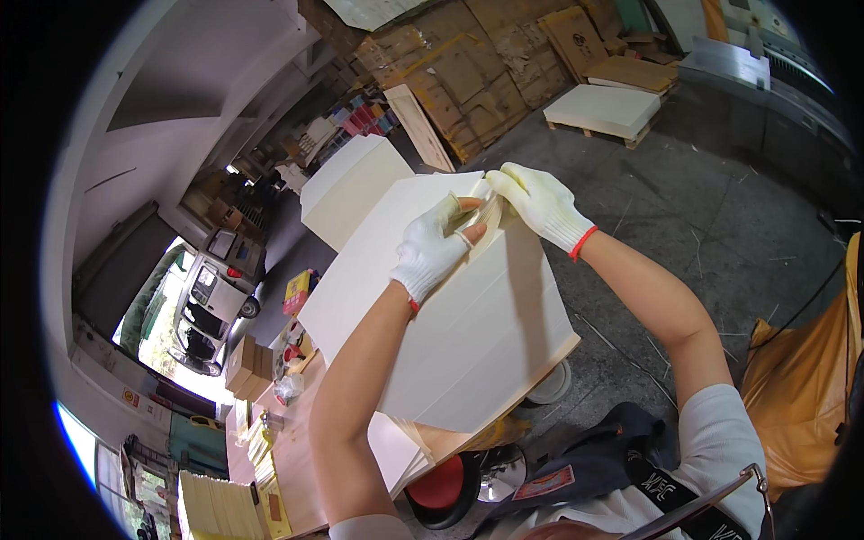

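Note:
A tall stack of large white paper sheets stands in front of me. At its far right corner several sheet edges are bent up and fanned. My left hand, in a white glove with bare thumb and fingertip, grips these edges from the left, finger and thumb curled about them. My right hand, in a white glove with a red cuff, is closed on the corner of the same sheets, its thumb along the top. What lies under the right fingers is hidden.
Another white paper stack stands just beyond mine. A wooden table with small items is at left. Farther off are a low pallet of white sheets and cardboard bales. A red round stool seat sits below the stack.

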Available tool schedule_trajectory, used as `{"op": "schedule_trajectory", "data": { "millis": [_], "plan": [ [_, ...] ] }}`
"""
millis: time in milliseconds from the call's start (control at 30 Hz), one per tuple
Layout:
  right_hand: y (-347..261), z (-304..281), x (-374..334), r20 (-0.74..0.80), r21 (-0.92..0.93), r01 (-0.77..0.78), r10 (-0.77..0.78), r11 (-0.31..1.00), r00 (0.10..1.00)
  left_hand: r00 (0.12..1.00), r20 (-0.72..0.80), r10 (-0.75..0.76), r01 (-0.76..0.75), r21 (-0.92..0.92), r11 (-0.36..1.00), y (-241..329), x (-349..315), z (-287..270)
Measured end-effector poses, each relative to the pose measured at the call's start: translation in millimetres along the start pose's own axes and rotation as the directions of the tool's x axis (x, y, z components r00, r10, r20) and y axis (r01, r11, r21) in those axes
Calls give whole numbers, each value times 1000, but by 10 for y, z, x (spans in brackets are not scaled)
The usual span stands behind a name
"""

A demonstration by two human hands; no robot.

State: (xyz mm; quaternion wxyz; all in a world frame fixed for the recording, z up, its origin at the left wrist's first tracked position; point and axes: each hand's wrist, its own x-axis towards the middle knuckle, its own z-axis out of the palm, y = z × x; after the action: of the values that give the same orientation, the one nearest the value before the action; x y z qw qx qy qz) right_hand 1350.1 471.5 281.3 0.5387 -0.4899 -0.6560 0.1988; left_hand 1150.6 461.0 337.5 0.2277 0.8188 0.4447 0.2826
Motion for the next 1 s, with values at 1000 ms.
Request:
{"op": "schedule_trajectory", "data": {
  "millis": [1000],
  "plan": [
    [6, 21, 4, 8, -23, -51, 51, 998, 999, 999, 38, 8, -18, 284, 959, 103, -32, 20]
  ]
}}
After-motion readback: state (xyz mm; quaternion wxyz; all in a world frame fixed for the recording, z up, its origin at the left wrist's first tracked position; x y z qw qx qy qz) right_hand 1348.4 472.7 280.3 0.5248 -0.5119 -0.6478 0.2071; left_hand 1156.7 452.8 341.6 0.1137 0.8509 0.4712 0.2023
